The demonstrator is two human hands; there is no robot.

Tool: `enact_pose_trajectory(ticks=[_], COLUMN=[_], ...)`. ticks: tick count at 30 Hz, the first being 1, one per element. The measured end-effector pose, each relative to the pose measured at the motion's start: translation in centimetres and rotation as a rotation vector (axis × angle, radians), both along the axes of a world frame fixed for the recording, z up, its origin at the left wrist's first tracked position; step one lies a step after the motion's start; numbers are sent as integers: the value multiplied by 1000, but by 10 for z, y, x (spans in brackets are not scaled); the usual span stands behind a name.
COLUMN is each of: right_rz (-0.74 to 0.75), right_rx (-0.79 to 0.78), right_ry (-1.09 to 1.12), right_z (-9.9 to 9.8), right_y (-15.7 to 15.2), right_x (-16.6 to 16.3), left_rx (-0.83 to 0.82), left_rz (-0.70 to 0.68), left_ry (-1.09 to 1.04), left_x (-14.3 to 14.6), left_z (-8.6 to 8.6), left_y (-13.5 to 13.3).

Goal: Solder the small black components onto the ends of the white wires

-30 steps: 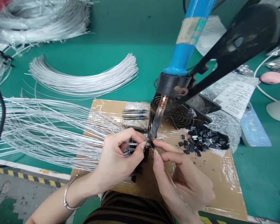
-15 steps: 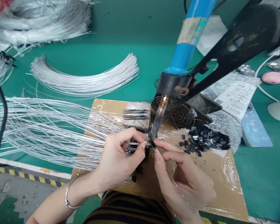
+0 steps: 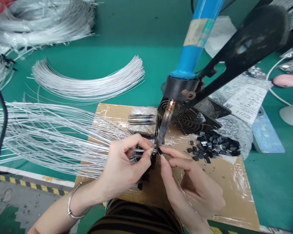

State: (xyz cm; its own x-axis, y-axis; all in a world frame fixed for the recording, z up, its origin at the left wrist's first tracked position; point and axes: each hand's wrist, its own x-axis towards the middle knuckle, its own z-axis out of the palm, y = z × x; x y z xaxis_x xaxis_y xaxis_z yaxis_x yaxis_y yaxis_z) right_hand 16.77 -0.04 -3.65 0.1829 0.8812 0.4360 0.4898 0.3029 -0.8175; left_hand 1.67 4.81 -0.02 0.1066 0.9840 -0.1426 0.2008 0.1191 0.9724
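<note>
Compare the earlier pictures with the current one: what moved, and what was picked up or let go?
Nothing visibly moved beyond a slight shift of the view; nothing was taken up or let go. The left hand stays pinched near the tip of the iron, the right hand still holds the thin wire, and the black pieces lie as before.

The worktop (image 3: 271, 182) was green, darker toward its far side. A pale strip (image 3: 39, 177) lined the worktop's near edge; a yellow-and-black band (image 3: 32, 186) and grey floor (image 3: 31, 208) with green patches (image 3: 2, 221) showed below the worktop.
</note>
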Motion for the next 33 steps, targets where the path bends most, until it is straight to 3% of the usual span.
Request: enact_pose_trajectory(ticks=[19,25,29,30,33], right_rz=[13,10,-190,-284,-284], right_rx=[-20,-68,-94,-67,-146], right_ry=[11,131,270,303,509], right_z=[-2,-10,-17,-18,-20], right_y=[-1,-6,-10,-12,-23], right_x=[1,3,33,47,111], left_rx=[-32,27,205,268,385], left_rz=[-19,-28,2,3,-6], left_ry=[33,101,286,320,352], left_x=[0,-5,-17,-20,-34], left_z=[-4,-6,-13,-15,-23], left_y=[-1,-4,-3,-4,-7])
